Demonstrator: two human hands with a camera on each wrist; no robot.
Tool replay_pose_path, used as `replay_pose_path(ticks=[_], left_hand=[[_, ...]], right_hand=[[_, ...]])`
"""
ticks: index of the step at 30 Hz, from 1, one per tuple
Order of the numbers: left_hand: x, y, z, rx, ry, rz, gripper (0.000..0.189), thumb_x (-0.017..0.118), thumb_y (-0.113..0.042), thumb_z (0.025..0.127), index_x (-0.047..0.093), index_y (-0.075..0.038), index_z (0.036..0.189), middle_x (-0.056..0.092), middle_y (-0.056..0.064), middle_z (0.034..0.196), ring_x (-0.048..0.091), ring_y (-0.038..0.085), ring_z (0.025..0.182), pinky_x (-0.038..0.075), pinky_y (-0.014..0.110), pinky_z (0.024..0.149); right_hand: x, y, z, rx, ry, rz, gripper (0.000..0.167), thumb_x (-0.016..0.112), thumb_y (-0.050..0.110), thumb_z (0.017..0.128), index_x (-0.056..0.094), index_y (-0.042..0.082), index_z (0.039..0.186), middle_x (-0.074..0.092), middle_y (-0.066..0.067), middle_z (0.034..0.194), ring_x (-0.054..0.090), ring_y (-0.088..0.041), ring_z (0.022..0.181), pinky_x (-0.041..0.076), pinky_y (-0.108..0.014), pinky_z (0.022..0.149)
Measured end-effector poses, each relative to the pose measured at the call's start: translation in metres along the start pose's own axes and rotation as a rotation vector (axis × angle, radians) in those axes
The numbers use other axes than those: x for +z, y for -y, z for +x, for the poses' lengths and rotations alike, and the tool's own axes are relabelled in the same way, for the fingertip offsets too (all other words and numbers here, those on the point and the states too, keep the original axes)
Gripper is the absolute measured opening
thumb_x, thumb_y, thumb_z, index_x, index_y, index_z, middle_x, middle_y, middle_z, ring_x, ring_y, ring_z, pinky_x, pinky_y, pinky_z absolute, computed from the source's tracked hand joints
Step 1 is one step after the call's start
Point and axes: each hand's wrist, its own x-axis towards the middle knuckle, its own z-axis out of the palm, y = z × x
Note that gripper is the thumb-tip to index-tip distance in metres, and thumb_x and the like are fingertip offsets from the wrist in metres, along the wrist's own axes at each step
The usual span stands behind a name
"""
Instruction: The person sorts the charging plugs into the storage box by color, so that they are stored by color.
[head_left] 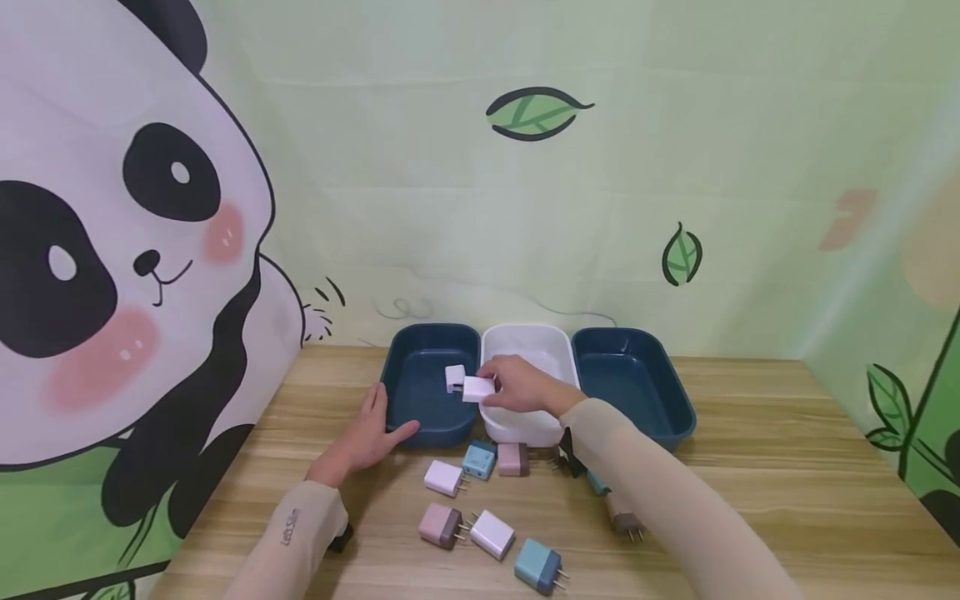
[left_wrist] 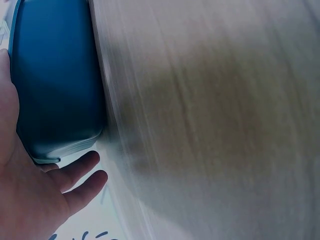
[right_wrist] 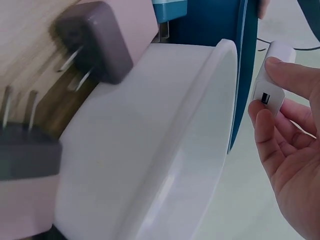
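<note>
My right hand pinches a white charger plug between thumb and fingers, above the line where the left blue tray meets the white tray. In the right wrist view, a dark port shows on the end of that white charger plug. Just left of it, a second white charger plug appears within the left blue tray. My left hand rests at this tray's outer left side near the front corner, thumb spread; its fingers look fairly straight in the left wrist view.
A right blue tray completes the row. In front lie several loose plugs: white, teal, pink, pink, white and teal. My right forearm partly covers another pink plug.
</note>
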Motion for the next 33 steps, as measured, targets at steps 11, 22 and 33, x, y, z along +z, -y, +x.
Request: replay_pose_path(ticks=[11, 22, 33], left_hand=[[-0.001, -0.003, 0.000, 0.007, -0.003, 0.008, 0.102, 0.054, -0.055, 0.090, -0.002, 0.009, 0.147, 0.000, 0.027, 0.153, 0.019, 0.044, 0.137, 0.023, 0.053, 0.108], [-0.002, -0.002, 0.000, -0.015, 0.018, -0.009, 0.104, 0.053, -0.058, 0.089, -0.004, 0.007, 0.147, -0.002, 0.027, 0.153, 0.015, 0.043, 0.138, 0.022, 0.054, 0.108], [-0.002, -0.003, 0.000, -0.017, 0.023, -0.005, 0.103, 0.054, -0.056, 0.089, -0.004, 0.007, 0.147, -0.002, 0.027, 0.153, 0.015, 0.044, 0.138, 0.022, 0.055, 0.108]], right_hand=[[0.009, 0.005, 0.018, 0.004, -0.003, 0.037, 0.036, 0.073, 0.016, 0.084, 0.064, 0.005, 0.116, 0.065, -0.005, 0.101, 0.058, -0.014, 0.081, 0.049, -0.024, 0.075], [0.016, 0.008, 0.031, -0.001, 0.008, 0.014, 0.038, 0.073, 0.016, 0.084, 0.064, 0.005, 0.119, 0.061, -0.005, 0.098, 0.056, -0.015, 0.081, 0.048, -0.024, 0.074], [0.023, 0.008, 0.036, 0.060, 0.030, 0.048, 0.040, 0.073, 0.018, 0.084, 0.063, 0.006, 0.121, 0.062, -0.006, 0.105, 0.057, -0.015, 0.084, 0.049, -0.023, 0.077]])
